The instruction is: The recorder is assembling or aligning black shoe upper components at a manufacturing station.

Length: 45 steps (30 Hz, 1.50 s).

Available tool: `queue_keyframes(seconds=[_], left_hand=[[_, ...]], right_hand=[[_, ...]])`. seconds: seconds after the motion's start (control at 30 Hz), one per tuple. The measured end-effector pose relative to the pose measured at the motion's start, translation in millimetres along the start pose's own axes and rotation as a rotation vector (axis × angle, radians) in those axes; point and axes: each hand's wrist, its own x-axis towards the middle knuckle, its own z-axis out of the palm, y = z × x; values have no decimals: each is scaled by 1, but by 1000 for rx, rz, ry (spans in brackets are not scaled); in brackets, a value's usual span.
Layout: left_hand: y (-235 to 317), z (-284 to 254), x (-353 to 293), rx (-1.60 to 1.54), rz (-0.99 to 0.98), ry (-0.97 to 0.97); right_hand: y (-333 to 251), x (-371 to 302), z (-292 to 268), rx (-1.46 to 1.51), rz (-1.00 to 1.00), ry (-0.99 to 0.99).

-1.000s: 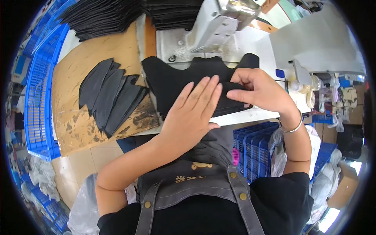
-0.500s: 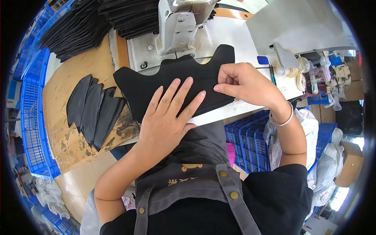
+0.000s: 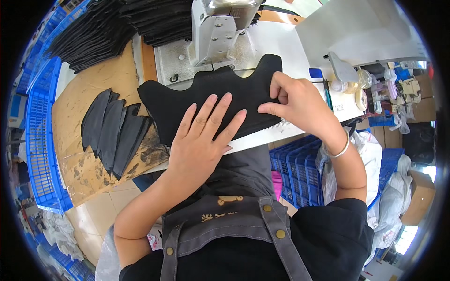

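Fabric piece (image 3: 248, 93), black, notched along its far side, lies by the near edge of the white table (image 3: 290, 47), before a pale machine (image 3: 218, 40), in my head view. I see the left hand (image 3: 198, 145) spread over it; the right hand (image 3: 302, 105) curls at its right end, thumb and forefinger apart, pinching nothing visible. Uneven pressure, I judge, could skew or wrinkle it.

Pale tiles pave the floor (image 3: 105, 206), shiny at the left, in front of a white table (image 3: 297, 58). Blue crates (image 3: 297, 166) stand low at its right, with pale plastic bags (image 3: 390, 208) and a brown carton (image 3: 418, 196) beyond. Bright white light (image 3: 407, 239) shows below the carton.
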Motion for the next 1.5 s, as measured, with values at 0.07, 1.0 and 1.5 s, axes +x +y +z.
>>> queue_keyframes(seconds=[0.07, 1.0, 1.5], left_hand=[[0, 1, -1, 9, -4, 6], [-68, -158, -52, 605, -382, 547], [-142, -92, 125, 230, 57, 238]], right_hand=[[-5, -6, 13, -83, -226, 214], [1, -30, 20, -68, -769, 600], [-17, -38, 45, 60, -747, 437]])
